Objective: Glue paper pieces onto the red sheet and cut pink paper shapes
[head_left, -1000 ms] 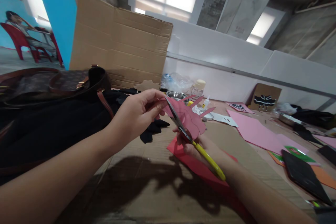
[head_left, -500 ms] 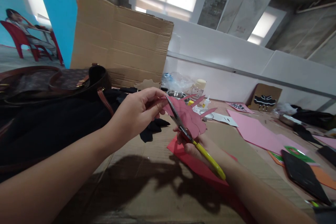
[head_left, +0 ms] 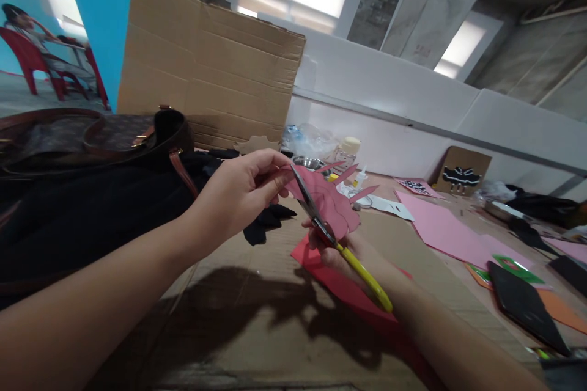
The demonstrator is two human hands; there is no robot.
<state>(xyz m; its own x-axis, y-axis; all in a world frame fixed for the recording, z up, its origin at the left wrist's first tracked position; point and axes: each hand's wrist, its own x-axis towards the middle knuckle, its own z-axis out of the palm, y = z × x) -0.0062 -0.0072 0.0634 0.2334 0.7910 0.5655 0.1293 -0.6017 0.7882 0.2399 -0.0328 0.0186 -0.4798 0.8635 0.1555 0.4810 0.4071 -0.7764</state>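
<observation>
My left hand (head_left: 250, 186) pinches the left edge of a pink paper cutout (head_left: 337, 211), which has long pointed strips and a drawn wavy outline. In my right hand (head_left: 342, 253) is a pair of scissors (head_left: 364, 278) with yellow handles; its fingers are closed about them. The metal blades slant up and left across the paper, their tips close to my left fingertips. Part of the cutout is hidden behind the blades. Beneath my right hand lies a red sheet of paper (head_left: 316, 266) on the flat cardboard (head_left: 229, 330).
A dark bag (head_left: 105, 195) with brown straps fills the left side. Black cut pieces (head_left: 268, 220) lie beyond my left hand. A glue bottle (head_left: 361, 177) and metal bowl (head_left: 309, 164) stand behind. Pink sheets (head_left: 444, 229) and a black phone-like slab (head_left: 523, 302) lie right.
The view has shifted slightly. Both hands, the scissors and the pink cutout keep nearly the same positions, with the blades still against the paper.
</observation>
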